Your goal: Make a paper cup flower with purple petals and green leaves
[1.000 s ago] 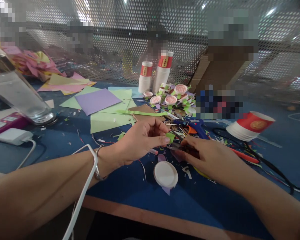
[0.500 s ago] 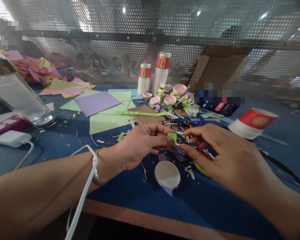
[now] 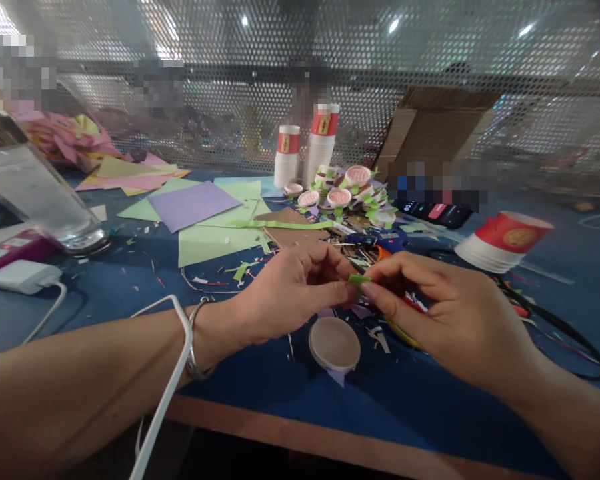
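Blue table top (image 3: 285,393) with a reddish-brown near edge. Near centre: a pale round disc (image 3: 335,342), with a purple paper tab (image 3: 337,378) projecting from its near side; white paper scraps (image 3: 380,339) lie just to the right. Left of centre: light green sheets (image 3: 217,243), partly overlain by a purple sheet (image 3: 195,205). Left: a clear vessel of liquid (image 3: 45,193) and, nearer, a white charger (image 3: 24,276). Far left: pink and yellow sheets (image 3: 135,171). Far centre: two stacks of red-and-white cups (image 3: 287,163), with a heap of round, red-printed pieces (image 3: 357,176) just nearer. Right: a dark phone (image 3: 453,215) and, nearer, further nested cups (image 3: 503,243).
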Demonstrator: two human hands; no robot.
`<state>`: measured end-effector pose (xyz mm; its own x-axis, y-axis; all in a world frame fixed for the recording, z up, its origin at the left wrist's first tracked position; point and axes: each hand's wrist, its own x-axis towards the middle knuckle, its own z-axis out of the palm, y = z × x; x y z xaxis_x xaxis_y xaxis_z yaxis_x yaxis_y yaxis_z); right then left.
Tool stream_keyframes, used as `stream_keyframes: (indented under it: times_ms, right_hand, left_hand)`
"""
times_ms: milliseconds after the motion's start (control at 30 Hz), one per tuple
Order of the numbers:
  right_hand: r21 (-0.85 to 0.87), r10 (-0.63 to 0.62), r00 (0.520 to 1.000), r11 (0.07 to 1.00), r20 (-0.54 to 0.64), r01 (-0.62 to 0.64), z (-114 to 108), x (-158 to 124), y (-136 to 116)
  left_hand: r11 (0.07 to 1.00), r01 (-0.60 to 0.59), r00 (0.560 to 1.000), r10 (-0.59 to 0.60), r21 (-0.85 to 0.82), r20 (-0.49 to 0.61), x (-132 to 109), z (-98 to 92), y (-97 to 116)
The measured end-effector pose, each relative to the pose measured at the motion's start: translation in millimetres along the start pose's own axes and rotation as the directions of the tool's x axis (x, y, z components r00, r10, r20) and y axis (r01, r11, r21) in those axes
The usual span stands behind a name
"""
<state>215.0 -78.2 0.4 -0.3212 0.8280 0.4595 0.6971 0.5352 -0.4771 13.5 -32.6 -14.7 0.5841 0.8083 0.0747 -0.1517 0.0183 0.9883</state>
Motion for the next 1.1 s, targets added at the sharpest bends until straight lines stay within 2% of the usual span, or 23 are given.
stream_keyframes:
  times_ms: [167,300,400,533,633,833,933,1100]
  right_hand:
    - [0.018,-0.021,1.0,1.0,0.009,0.021,-1.0,0.7,-1.2]
    - [-0.033,-0.058,0.998,0.998,-0.038,0.056,-0.8,-1.7,0.3]
    - [-0.109,-0.137,0.985,0.986,-0.108,0.125,0.6,-3.6,2.5]
    - [-0.196,-0.281,0.955,0.946,-0.092,0.259,3.1,-3.4,4.5]
    - [-0.226,-0.32,0.945,0.928,-0.068,0.298,3.6,-2.5,4.6]
    - [-0.29,-0.321,0.946,0.91,-0.045,0.295,2.7,-3.4,2.2]
    - [-0.303,-0.326,0.945,0.903,-0.023,0.304,2.6,-3.3,-0.2]
    - [-0.267,-0.293,0.956,0.923,-0.023,0.277,3.1,-1.7,-2.4]
  left_hand:
    - [0.996,0.022,1.0,-0.021,-0.081,0.011,0.5,1.6,3.6]
    - [0.979,0.093,0.995,-0.098,-0.183,-0.018,1.3,2.1,6.1]
    - [0.961,0.151,0.983,-0.171,-0.232,-0.066,2.0,1.2,7.2]
    - [0.926,0.208,0.963,-0.251,-0.316,-0.101,2.4,0.9,7.4]
    - [0.893,0.252,0.952,-0.297,-0.372,-0.07,1.7,1.8,8.0]
    - [0.853,0.348,0.931,-0.364,-0.39,0.034,0.7,0.1,10.4]
    - [0.866,0.344,0.936,-0.345,-0.363,0.066,0.8,-0.5,9.9]
    - [0.952,0.182,0.983,-0.182,-0.245,0.024,0.6,2.6,7.9]
